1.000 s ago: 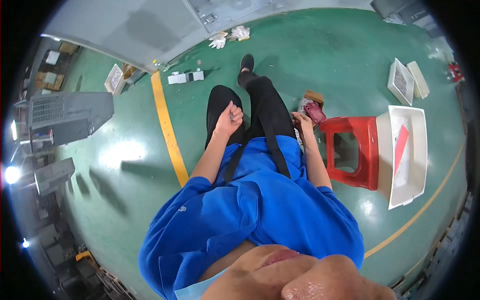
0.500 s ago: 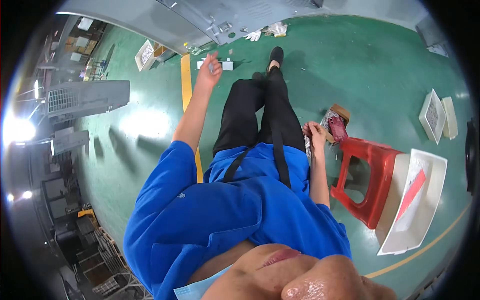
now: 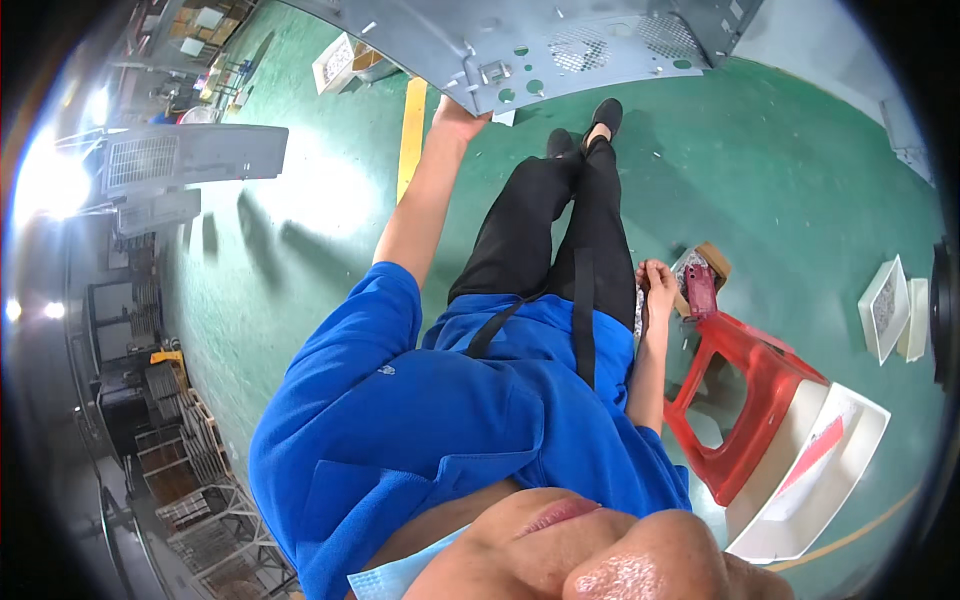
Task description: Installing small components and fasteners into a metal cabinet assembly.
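The grey perforated metal panel (image 3: 560, 45) is lying just beyond the fingers of the left hand (image 3: 455, 120), which is reaching out at full stretch and pressing up under its lower edge; whether the fingers are curled around it, I cannot tell. The panel's long axis is running crosswise to that arm. The right hand (image 3: 657, 280) is hanging well back beside the red stool (image 3: 745, 400), fingers loosely curled.

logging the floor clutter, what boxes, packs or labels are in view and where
Cardboard box: small, brown, open, on the green floor by the right hand.
White trays: flat, rectangular, on the floor at far right.
White tray: long, holds a red strip, beside the red stool.
Open box: white and brown, top left.
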Demonstrator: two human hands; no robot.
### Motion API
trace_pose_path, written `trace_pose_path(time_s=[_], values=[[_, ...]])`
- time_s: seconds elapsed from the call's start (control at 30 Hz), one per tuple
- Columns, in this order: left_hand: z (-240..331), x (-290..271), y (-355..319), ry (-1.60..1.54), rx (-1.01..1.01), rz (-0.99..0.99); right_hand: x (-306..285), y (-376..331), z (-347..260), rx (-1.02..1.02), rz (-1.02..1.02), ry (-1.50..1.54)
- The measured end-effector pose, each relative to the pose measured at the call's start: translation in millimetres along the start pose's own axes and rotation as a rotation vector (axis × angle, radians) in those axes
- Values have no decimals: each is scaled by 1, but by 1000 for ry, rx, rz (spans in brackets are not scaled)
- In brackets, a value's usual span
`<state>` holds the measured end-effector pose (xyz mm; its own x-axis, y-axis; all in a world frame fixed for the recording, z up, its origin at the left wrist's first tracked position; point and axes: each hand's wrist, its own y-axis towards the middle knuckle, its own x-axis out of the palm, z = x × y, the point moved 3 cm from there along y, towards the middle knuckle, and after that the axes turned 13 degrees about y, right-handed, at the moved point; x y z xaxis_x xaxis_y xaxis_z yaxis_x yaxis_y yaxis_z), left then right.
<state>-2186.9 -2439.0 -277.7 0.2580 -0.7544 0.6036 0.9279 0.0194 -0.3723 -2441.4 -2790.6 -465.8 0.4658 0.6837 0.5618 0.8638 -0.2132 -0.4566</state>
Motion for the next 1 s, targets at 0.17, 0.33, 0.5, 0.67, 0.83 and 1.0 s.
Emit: trace_pose_path(time_s=[0.17, 0.33, 0.5, 0.67, 0.83, 1.0], values=[[30, -18, -6, 8, -6, -43, 3, 6, 11, 32, -3, -18], [33, -26, 2, 57, -22, -23, 3, 10, 14, 9, 33, -15], [40, -31, 11, 10, -72, 38, 4, 24, 18, -1, 50, -14], [48, -29, 24, -53, -91, 69, 12, 32, 13, -18, 40, -21], [75, -65, 37, -167, -60, -183, 36, 33, 4, -32, 36, -65], [58, -34, 30, -80, 168, 50, 45, 22, -11, -135, 39, -101]])
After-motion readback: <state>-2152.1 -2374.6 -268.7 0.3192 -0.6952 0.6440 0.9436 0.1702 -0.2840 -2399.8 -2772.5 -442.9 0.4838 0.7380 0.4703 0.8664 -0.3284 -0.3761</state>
